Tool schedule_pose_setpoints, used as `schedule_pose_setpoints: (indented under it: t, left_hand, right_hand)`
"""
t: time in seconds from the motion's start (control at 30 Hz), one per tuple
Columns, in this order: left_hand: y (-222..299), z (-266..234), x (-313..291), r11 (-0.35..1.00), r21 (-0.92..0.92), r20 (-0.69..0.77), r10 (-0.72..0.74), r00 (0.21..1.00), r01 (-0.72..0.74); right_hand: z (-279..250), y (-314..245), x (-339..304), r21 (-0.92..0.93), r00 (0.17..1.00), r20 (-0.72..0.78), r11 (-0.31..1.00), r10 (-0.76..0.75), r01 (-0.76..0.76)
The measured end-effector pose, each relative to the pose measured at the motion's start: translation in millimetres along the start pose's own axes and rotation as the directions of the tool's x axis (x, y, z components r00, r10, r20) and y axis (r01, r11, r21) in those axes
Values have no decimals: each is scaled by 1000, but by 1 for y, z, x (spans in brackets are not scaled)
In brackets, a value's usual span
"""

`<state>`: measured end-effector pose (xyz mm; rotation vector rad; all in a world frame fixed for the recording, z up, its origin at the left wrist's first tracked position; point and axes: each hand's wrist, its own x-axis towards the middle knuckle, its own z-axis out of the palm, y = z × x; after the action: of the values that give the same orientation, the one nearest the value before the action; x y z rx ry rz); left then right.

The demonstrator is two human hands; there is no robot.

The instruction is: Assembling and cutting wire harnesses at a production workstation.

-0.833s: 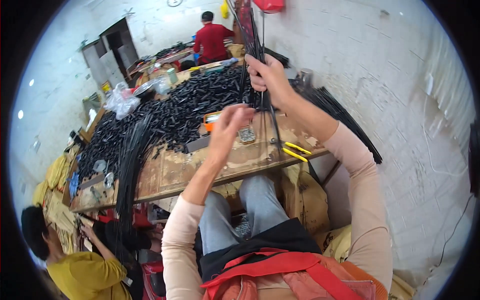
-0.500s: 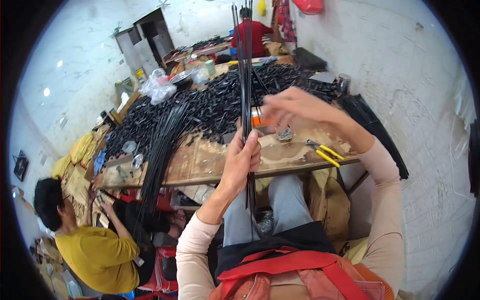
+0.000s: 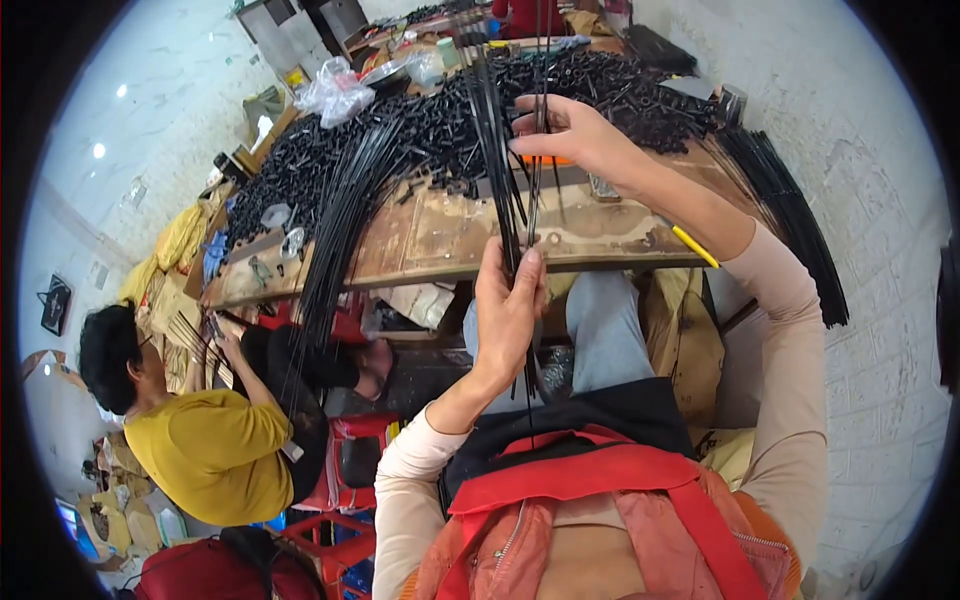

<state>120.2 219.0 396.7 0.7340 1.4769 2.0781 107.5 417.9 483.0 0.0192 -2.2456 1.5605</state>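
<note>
My left hand is closed round the lower part of a bundle of thin black rods, held upright over my lap. The rod ends stick out below that fist. Above it the bundle fans out, and a few rods stand apart on the right side. Beside these is my right hand, raised over the table, its fingers curved and spread apart. The separated rods cross in front of or between those fingers; I cannot tell which.
A wooden table carries a heap of small black parts, a rod bundle overhanging its edge, and yellow-handled pliers. More rods lie at right. A co-worker in a yellow top sits at left.
The view has tilted downward. Several rods have spread away from the bundle's right side, and my right hand has come in to them. My left hand keeps its hold.
</note>
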Motion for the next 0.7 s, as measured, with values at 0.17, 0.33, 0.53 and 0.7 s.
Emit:
schedule_pose_setpoints:
  t: [0.17,0.33,0.53,0.7]
  left_hand:
    - [5,-7,4,995,-95,-32,14,999,-16]
    - [-3,0,11,993,-112,-13,39,999,-40]
    - [-8,9,4,993,48,-66,107,992,-104]
    - [-10,7,8,992,3,-53,123,991,-123]
  right_hand:
    - [7,17,-13,-212,928,-274,957,-253,198]
    - [5,-25,-37,-40,995,-75,997,-61,58]
    - [27,-17,-37,-234,976,168,968,136,-94]
    - [22,-9,-42,-203,986,148,978,74,-43]
